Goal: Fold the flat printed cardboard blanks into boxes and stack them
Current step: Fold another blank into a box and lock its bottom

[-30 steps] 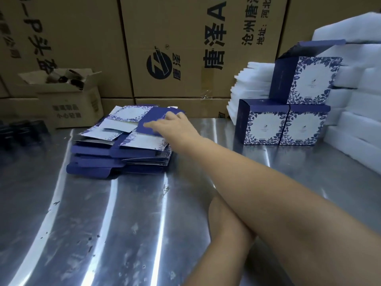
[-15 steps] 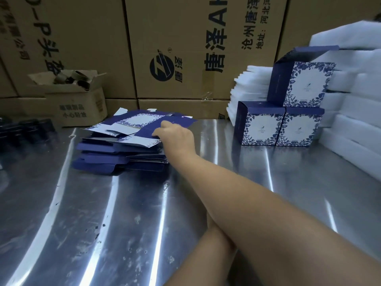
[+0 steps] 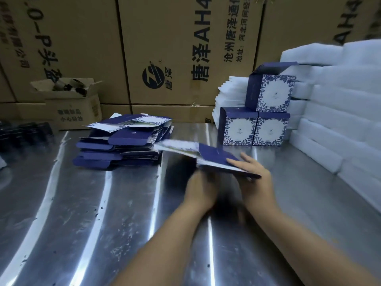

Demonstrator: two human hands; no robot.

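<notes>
Mid-frame, right grip (image 3: 252, 176) holds a flat blank (image 3: 214, 156) above the counter (image 3: 103, 213), left grip (image 3: 199, 188) blurred beyond telling; next it likely needs squaring open.

The work surface is formed by a stainless-steel table (image 3: 82, 223), scuffed and specked, on which long streaks of overhead light are reflected (the lamps themselves are not seen). The back is closed off by a wall of large brown cartons (image 3: 82, 48), printed with black Chinese characters and a round logo (image 3: 153, 76). A smaller open carton (image 3: 76, 112) is set at the rear left, and white foam slabs (image 3: 340, 112) are piled along the right.
</notes>
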